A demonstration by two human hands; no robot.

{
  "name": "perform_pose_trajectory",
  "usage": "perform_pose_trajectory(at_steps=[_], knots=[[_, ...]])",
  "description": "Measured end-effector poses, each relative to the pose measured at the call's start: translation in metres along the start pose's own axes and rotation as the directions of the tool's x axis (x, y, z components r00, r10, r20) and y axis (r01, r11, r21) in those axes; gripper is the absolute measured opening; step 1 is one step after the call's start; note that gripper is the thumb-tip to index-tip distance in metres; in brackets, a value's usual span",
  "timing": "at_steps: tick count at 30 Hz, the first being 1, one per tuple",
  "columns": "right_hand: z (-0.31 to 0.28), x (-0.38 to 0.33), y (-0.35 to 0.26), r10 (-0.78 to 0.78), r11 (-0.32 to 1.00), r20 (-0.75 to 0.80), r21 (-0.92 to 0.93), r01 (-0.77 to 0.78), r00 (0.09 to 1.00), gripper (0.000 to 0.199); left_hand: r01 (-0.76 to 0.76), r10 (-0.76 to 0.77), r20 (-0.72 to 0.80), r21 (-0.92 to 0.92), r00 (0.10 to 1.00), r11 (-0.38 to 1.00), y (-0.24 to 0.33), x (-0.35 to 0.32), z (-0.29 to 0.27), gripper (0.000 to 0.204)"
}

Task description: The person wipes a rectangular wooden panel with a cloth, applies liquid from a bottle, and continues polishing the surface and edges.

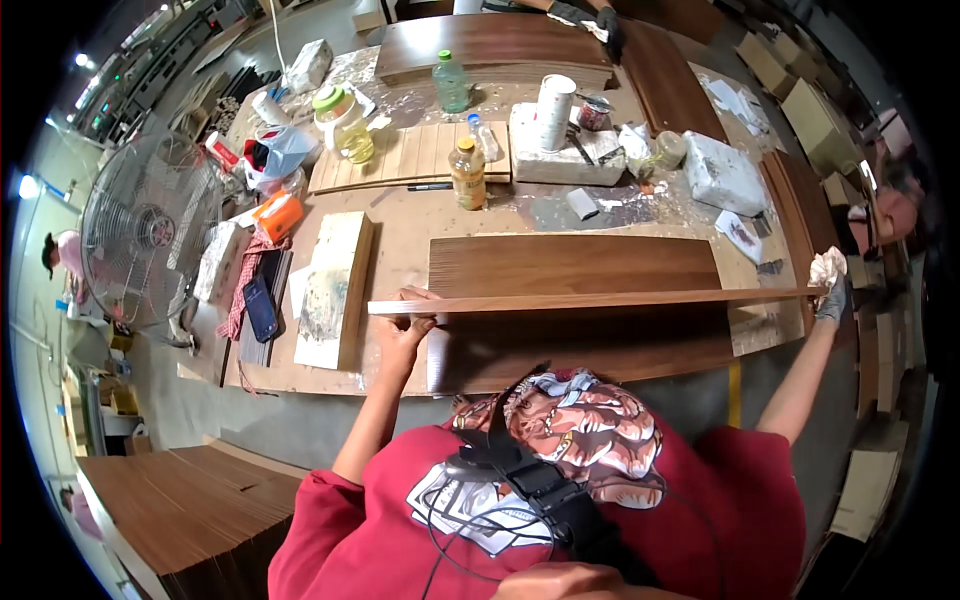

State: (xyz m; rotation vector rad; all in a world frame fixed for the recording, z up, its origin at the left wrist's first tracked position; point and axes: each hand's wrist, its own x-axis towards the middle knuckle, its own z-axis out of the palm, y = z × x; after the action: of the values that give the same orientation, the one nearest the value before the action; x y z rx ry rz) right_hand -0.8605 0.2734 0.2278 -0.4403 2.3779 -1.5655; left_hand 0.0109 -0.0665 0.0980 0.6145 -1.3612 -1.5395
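While left hand (405,318) pinches strip (600,300) end, thumb on top, right hand (828,285), gloved, clutches rag (826,264) at far end. Strip spans above panel (580,310) between hands. Likely wiping edge; next stroke needs steady left grip.

Bare panel (570,265) lies open beyond the strip (600,299) I grip at both ends; farther off, bottles (467,172), a white block (565,150) and a slatted board (410,155) crowd the bench, with a slab (335,290) just outside my left hand (405,325).
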Motion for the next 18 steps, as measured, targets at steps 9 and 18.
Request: perform_pose_trajectory(at_steps=[9, 18], knots=[[0.124, -0.117, 0.112, 0.194, 0.885, -0.331, 0.465, -0.019, 0.923, 0.046, 0.168, -0.166, -0.026, 0.091, 0.986, 0.982, -0.12, -0.029, -0.033, 0.034], [0.136, -0.115, 0.142, 0.219, 0.852, -0.395, 0.522, 0.022, 0.892, 0.037, 0.285, -0.225, -0.355, 0.125, 0.907, 0.95, -0.093, -0.057, 0.0, 0.034]])
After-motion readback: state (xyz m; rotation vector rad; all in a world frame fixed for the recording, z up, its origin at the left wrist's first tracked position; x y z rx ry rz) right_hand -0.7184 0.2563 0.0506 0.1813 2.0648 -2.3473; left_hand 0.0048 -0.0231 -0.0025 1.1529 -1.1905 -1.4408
